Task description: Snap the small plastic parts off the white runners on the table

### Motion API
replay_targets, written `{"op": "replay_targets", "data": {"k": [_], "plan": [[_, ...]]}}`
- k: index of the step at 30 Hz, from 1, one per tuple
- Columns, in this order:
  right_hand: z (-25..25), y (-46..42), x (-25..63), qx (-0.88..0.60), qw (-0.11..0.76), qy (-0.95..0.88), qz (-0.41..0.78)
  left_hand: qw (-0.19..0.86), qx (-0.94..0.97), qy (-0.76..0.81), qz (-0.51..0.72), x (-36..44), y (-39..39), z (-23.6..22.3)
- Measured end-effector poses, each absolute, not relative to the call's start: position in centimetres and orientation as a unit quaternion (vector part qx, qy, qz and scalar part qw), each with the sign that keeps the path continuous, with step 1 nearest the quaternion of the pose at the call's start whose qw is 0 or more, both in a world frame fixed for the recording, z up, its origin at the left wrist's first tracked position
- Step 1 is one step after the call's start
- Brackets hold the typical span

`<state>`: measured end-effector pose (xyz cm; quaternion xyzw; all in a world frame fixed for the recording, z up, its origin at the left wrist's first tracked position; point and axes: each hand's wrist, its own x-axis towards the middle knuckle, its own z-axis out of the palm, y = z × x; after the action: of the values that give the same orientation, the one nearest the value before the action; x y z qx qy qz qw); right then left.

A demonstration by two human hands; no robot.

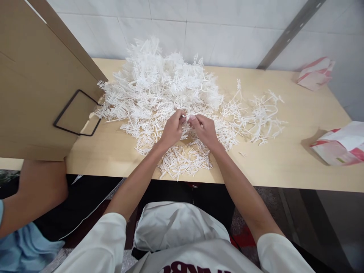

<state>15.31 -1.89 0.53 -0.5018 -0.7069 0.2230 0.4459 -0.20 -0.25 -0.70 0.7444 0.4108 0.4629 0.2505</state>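
Spiky white sprigs [170, 81] are heaped to the bench's [298, 151] front edge. A sliver [184, 116] is pinched by the left hand [174, 128]; the right hand [204, 131] is pinched closed.

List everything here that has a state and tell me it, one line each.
Left hand: pinched closed
Right hand: pinched closed
White heap: loose, piled
Branched strands: tangled
Cardboard: upright, torn at an edge
Far paper bag: crumpled
Near paper bag: creased

The piece [184, 116] at the fingers [180, 113] is too small to identify — the cardboard [31, 87], cut off.
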Motion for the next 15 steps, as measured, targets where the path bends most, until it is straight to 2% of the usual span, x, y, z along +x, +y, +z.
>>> {"op": "replay_targets", "data": {"k": [8,12,15], "plan": [[0.49,-1.79,15.13,-0.486,0.408,-0.699,0.329,0.230,0.774,0.385,0.446,-0.31,-0.51,-0.48],[0.30,-1.63,15.53,-0.512,0.370,-0.742,0.224,0.169,0.830,0.366,0.386,-0.20,-0.84,-0.50],[0.06,-1.61,15.81,-0.517,0.358,-0.762,0.155,0.171,0.845,0.354,0.362,-0.08,-0.93,-0.55]]}}
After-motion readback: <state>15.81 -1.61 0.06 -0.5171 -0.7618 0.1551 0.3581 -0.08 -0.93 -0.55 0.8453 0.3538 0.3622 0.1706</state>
